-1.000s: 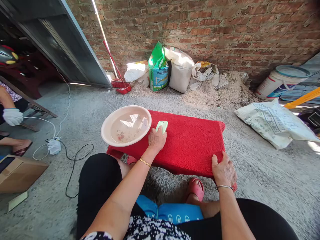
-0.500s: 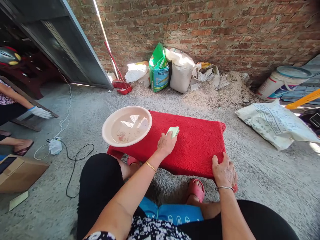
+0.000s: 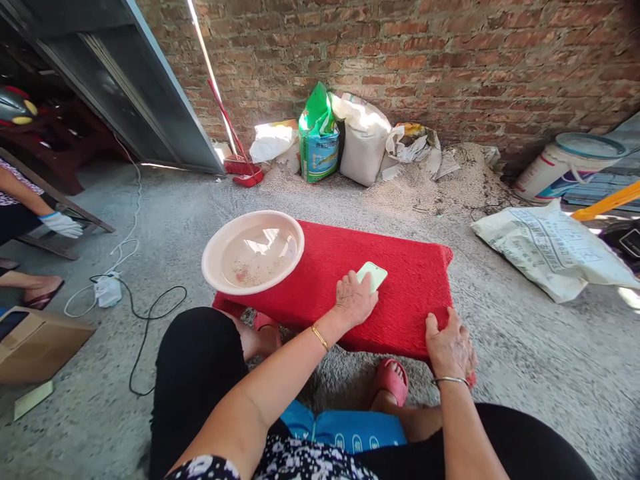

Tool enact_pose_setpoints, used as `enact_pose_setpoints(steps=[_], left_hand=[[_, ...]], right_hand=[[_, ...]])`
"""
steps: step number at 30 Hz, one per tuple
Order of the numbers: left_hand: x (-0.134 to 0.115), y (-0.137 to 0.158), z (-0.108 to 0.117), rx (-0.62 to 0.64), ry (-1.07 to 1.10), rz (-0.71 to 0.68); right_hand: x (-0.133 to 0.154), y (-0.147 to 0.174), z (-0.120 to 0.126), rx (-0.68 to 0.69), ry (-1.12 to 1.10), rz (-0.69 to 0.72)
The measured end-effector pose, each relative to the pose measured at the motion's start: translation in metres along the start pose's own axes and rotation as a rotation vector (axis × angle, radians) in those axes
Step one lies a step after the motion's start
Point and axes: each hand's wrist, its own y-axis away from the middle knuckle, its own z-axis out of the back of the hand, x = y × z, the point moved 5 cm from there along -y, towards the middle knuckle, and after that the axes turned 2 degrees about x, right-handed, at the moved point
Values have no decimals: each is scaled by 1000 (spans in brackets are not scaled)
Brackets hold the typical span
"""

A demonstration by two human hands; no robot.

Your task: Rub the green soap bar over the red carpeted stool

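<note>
A pale green scrub brush (image 3: 373, 275) lies on a red fleecy cloth (image 3: 415, 267) that covers a low bench. My left hand (image 3: 356, 298) grips the brush from the near side, with its bristles hidden beneath it. At the bench's right front corner, my right hand (image 3: 451, 345) is wrapped over the cloth's edge; some of its fingers are out of sight. A pale pink basin (image 3: 213, 273) of water stands on the left end of the cloth, with dark specks inside.
Behind the bench, a green feed bag (image 3: 319, 150) and a white sack (image 3: 363, 143) lean by the brick wall amid spilled grain. A white bag (image 3: 555, 243) lies right. Cables (image 3: 145, 320) cross the floor left, near another person's gloved hand (image 3: 61, 225).
My left hand has slid the brush to the right and slightly nearer along the red cloth. My right hand stays at the corner. The other person's gloved hand has shifted left.
</note>
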Motion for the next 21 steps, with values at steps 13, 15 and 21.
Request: enact_pose_setpoints(steps=[13, 15, 21], left_hand=[[33, -25, 10, -101, -54, 159], [5, -18, -1, -42, -43, -2], [15, -49, 18, -71, 68, 84]], right_hand=[[0, 0, -1, -3, 10, 20], [1, 1, 0, 6, 18, 14], [5, 2, 3, 22, 29, 9]])
